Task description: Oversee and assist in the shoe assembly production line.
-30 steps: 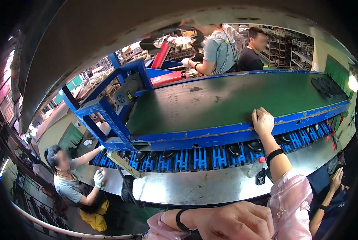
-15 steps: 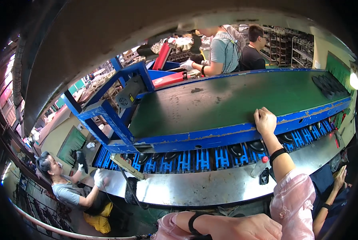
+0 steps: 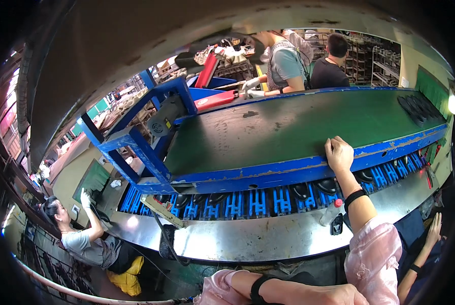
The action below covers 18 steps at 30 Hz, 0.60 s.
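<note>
My right hand [image 3: 340, 154] rests on the near blue rim of a long green conveyor belt [image 3: 288, 124], its fingers curled in and nothing seen in them. A black band circles that wrist, below a pink sleeve. At the bottom edge my left hand [image 3: 334, 295] lies across in front of me. The picture's edge cuts off its fingers, so what they do is hidden. Under my right forearm stand a clear bottle with a red cap [image 3: 332, 212] and a small dark object [image 3: 336, 224], both on the metal ledge [image 3: 253, 239]. Black shoe soles [image 3: 418, 109] lie at the belt's right end.
Below the belt runs a row of blue racks [image 3: 258, 203] with black shoe parts [image 3: 298, 191] among them. A blue frame with a motor [image 3: 160, 125] stands at the belt's left end. Co-workers are at the left [image 3: 80, 234], beyond the belt [image 3: 286, 63] and at the right [image 3: 433, 231].
My left hand has shifted slightly right and down; my right hand stays on the rim. The left co-worker has raised a gloved hand toward the green flap. The person in black has turned away.
</note>
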Available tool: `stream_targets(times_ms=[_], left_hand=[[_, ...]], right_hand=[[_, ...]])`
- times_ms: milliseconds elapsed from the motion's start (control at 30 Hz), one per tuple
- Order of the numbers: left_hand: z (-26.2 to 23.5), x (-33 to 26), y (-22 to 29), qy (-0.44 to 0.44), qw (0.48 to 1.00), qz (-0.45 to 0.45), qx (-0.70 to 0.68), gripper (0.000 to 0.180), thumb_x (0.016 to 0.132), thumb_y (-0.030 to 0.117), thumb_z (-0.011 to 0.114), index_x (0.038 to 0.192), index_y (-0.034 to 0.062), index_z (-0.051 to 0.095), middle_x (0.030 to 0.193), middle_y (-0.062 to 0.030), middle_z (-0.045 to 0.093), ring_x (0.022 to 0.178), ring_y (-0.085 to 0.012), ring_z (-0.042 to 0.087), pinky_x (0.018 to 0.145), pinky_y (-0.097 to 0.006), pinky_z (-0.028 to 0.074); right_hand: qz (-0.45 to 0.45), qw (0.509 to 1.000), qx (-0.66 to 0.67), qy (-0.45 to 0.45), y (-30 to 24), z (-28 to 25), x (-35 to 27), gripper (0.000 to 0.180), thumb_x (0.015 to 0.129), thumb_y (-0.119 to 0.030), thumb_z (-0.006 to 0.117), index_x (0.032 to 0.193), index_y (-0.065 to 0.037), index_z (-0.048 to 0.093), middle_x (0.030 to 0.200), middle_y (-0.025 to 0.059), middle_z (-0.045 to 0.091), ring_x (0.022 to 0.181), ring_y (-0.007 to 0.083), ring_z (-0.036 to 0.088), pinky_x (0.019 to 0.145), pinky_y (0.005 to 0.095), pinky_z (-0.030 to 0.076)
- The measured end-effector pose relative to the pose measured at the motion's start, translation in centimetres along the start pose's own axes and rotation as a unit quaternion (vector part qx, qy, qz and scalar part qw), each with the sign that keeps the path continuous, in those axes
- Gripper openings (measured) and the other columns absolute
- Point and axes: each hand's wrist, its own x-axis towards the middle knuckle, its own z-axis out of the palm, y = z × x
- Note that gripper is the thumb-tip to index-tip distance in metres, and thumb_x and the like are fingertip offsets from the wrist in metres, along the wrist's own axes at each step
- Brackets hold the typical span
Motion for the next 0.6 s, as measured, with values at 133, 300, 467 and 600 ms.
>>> stream_targets(times_ms=[133, 300, 467, 600], left_hand=[[-0.3, -0.6, -0.3, -0.017, 1.0, -0.025, 0.006, 0.021, 0.095, 0.022, 0.068, 0.085, 0.0051, 0.073, 0.082, -0.0077, 0.069, 0.077, -0.0281, 0.067, 0.068, -0.038, 0.054], [-3.7, -2.3, -1.2, -0.073, 0.982, -0.063, 0.164, 0.022, 0.096, 0.023, 0.067, 0.097, 0.0028, 0.075, 0.089, -0.0088, 0.073, 0.08, -0.026, 0.069, 0.071, -0.036, 0.054], [-5.7, -1.9, 0.4, 0.076, 0.98, -0.119, 0.139, 0.041, 0.095, 0.025, 0.066, 0.13, 0.0031, 0.061, 0.091, -0.012, 0.069, 0.081, -0.0253, 0.067, 0.073, -0.037, 0.051], [-5.0, 0.5, 3.0, 0.049, 0.993, -0.035, 0.101, 0.039, 0.097, 0.027, 0.063, 0.125, 0.0007, 0.063, 0.091, -0.0123, 0.068, 0.08, -0.0287, 0.066, 0.071, -0.038, 0.051]], right_hand=[[0.0, 1.0, 0.007, 0.007, 0.2, 0.5, -0.3, 0.031, 0.089, -0.021, 0.063, 0.062, -0.005, 0.061, 0.069, 0.0101, 0.059, 0.065, 0.0327, 0.062, 0.06, 0.0435, 0.05], [-0.002, 1.0, 0.011, -0.001, -0.3, 0.5, -0.2, 0.031, 0.088, -0.02, 0.063, 0.062, -0.004, 0.061, 0.068, 0.0099, 0.059, 0.063, 0.0329, 0.062, 0.06, 0.0434, 0.051], [-0.005, 1.0, 0.005, 0.008, 0.3, 0.2, -0.1, 0.03, 0.088, -0.02, 0.064, 0.063, -0.004, 0.062, 0.069, 0.0092, 0.061, 0.064, 0.0325, 0.063, 0.06, 0.0432, 0.051], [-0.009, 1.0, -0.002, 0.006, -0.1, -0.3, 0.1, 0.029, 0.088, -0.02, 0.064, 0.063, -0.004, 0.062, 0.069, 0.0094, 0.06, 0.063, 0.0326, 0.062, 0.059, 0.0432, 0.051]])
